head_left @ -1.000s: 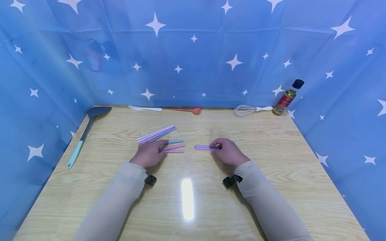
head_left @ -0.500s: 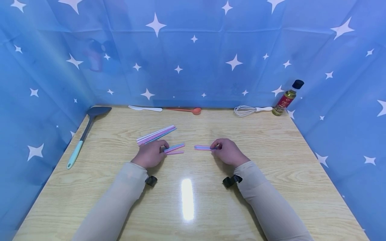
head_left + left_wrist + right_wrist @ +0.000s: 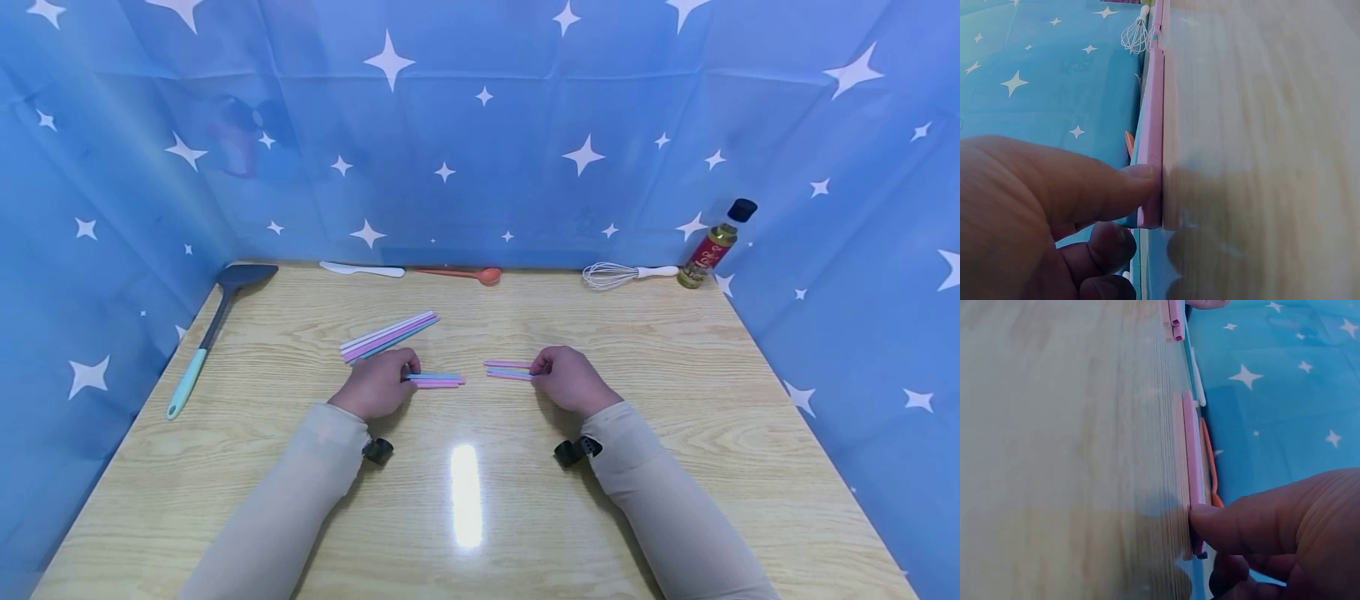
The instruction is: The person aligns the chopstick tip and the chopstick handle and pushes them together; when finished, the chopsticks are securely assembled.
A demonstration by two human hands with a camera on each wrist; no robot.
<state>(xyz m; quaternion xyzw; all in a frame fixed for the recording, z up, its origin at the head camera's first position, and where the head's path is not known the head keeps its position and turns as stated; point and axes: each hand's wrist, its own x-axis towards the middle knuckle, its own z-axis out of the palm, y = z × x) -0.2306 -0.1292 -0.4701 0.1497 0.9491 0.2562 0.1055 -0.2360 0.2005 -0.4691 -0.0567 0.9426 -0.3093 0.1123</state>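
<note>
My left hand [image 3: 377, 383] pinches the left ends of a small bundle of short blue and pink straws [image 3: 438, 380], which lie side by side and point right. In the left wrist view its thumb rests along a pink straw [image 3: 1152, 119] low against the wood. Across a narrow gap, my right hand [image 3: 564, 379] pinches the right ends of a few pink and blue straws [image 3: 510, 374], with a slim space between the top pink one and those below. The right wrist view has the thumb on a pink straw [image 3: 1192, 444]. Finger and thumb cover the gripped ends.
Longer white, pink and blue straws [image 3: 392, 335] lie slanted just beyond my left hand. Along the back edge are a white knife [image 3: 362, 270], an orange spoon [image 3: 489, 276], a whisk [image 3: 609, 275] and an oil bottle [image 3: 707, 250]. A spatula [image 3: 197, 367] lies at the left.
The left hand's straws have gone from fanned out to lined up side by side, slightly nearer me. On the right, the close bundle has parted, with one pink straw apart from the rest.
</note>
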